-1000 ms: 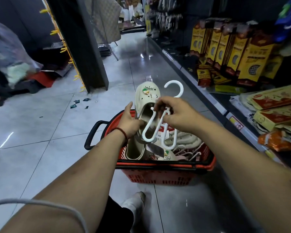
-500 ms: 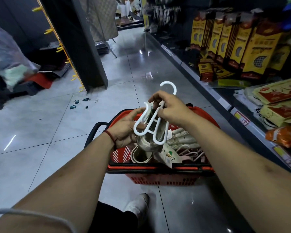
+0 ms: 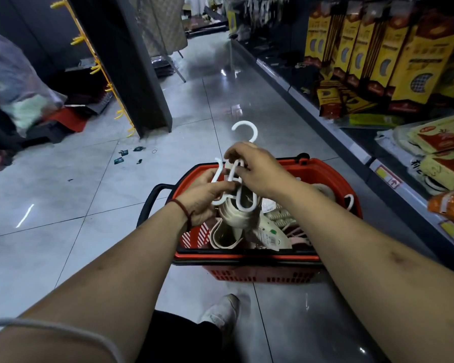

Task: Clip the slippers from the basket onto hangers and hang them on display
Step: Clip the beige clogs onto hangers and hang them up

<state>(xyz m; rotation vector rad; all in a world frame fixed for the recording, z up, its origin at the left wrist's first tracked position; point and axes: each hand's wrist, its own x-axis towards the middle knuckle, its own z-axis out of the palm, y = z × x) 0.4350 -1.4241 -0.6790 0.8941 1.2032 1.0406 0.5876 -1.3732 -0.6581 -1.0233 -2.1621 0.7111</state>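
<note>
Nearest the viewer, a white shoe point(image 3: 222, 311) rests on the grey tiled floor point(image 3: 76, 195), just before the red basket point(image 3: 247, 257).

The basket stands on the floor with its black handle point(image 3: 151, 203) at the left. It holds further cream slippers point(image 3: 271, 238).

Left hand point(image 3: 202, 199): a red cord is at its wrist. The fingers are curled round the lower loops of the white hanger point(image 3: 247, 122), and the thumb is laid across them.

Right hand point(image 3: 256, 171): the fingers are bent and pinch the hanger's upper part, just under its hook. The hook stands clear above the knuckles.

A cream slipper point(image 3: 233, 217) hangs over the basket's left half, directly behind the hanger loops and touching them. Whether it is clipped on cannot be told, since both hands cover the join.

To the right, a shelf point(image 3: 351, 142) runs into the distance, carrying flat packets near and tall yellow cartons point(image 3: 404, 61) farther on.

Far left, small dark scraps point(image 3: 123, 155) lie on the floor before a black pillar point(image 3: 131, 74), which is edged with yellow hooks point(image 3: 97, 66).
</note>
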